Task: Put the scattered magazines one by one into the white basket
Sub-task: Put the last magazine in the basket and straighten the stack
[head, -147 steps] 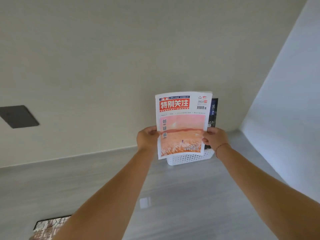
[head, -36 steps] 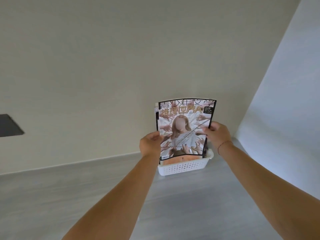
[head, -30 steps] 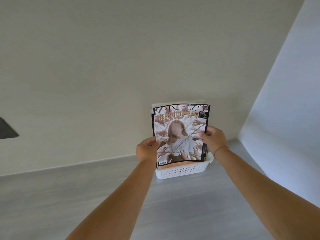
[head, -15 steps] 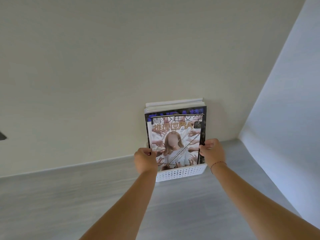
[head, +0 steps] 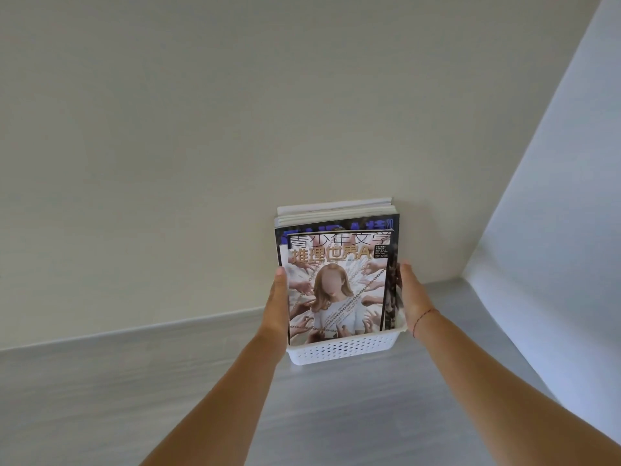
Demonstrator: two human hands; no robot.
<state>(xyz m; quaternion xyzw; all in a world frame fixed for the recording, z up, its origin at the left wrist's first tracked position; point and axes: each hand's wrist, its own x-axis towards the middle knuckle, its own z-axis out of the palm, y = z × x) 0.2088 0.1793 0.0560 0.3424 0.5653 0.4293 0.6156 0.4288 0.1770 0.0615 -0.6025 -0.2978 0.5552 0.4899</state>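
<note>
A grey wood-grain floor (head: pixel 336 415) meets cream wall (head: pixel 201 129).

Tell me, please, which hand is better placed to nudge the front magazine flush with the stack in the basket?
Probably the left hand: it lies flat along the front magazine, whose edge it touches. The right hand rests beside the darker magazine behind, in the white basket.

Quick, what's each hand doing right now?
Left hand: open, flat against the left edge of the front magazine in the basket.
Right hand: open, flat beside the magazines' right edge; contact unclear.
</note>
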